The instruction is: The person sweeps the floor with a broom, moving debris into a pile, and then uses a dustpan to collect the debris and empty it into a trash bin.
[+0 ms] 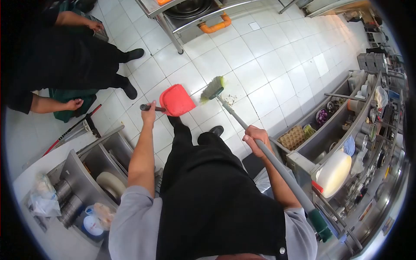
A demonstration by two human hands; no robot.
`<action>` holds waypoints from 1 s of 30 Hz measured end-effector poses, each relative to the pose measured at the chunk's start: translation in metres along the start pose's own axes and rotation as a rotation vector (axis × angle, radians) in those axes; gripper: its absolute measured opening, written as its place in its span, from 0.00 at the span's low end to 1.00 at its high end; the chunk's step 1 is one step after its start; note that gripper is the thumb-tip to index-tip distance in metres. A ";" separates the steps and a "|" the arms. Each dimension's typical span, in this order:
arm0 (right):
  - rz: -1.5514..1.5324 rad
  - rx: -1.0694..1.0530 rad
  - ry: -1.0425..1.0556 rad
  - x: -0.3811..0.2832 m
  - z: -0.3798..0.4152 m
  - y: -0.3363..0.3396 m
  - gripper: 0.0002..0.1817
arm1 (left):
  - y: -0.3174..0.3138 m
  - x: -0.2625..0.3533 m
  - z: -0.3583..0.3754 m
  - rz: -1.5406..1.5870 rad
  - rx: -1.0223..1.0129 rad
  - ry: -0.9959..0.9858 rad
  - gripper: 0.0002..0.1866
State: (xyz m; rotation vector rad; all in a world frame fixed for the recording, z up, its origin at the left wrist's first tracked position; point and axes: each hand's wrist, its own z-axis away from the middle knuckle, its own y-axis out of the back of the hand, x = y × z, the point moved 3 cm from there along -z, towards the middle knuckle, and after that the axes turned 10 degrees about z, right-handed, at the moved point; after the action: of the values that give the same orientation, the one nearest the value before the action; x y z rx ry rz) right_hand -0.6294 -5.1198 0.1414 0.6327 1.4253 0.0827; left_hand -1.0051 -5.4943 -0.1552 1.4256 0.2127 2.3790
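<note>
My left hand is closed around the dark handle of a red dustpan, whose pan is at the floor in front of my feet. In my right hand I grip the long grey pole of a broom; its green end cap points back past my right arm. The broom's green-yellow bristles are at the tiles just right of the dustpan, apart from it. Small scattered debris lies on the white floor beside the bristles.
Another person in black stands at the upper left. A steel table with an orange pipe is ahead. On the right, shelving holds egg trays, purple onions and cookware. Steel shelves with pots are on the left.
</note>
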 end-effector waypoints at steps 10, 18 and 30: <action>-0.187 0.336 0.071 -0.043 -0.021 0.049 0.22 | -0.050 -0.007 0.137 -0.001 -0.037 0.109 0.18; 0.013 0.404 -0.295 0.064 0.010 -0.048 0.22 | -0.092 -0.105 0.111 -0.228 -0.258 -0.010 0.24; 0.113 0.232 0.062 -0.097 0.063 -0.030 0.33 | -0.078 -0.114 0.118 -0.422 -0.326 -0.021 0.28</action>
State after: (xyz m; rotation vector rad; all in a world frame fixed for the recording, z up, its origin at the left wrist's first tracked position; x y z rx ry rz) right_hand -0.5961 -5.2077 0.2148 0.9089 1.4702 0.0263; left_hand -0.8356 -5.4711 -0.2163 1.1238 0.1003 1.9488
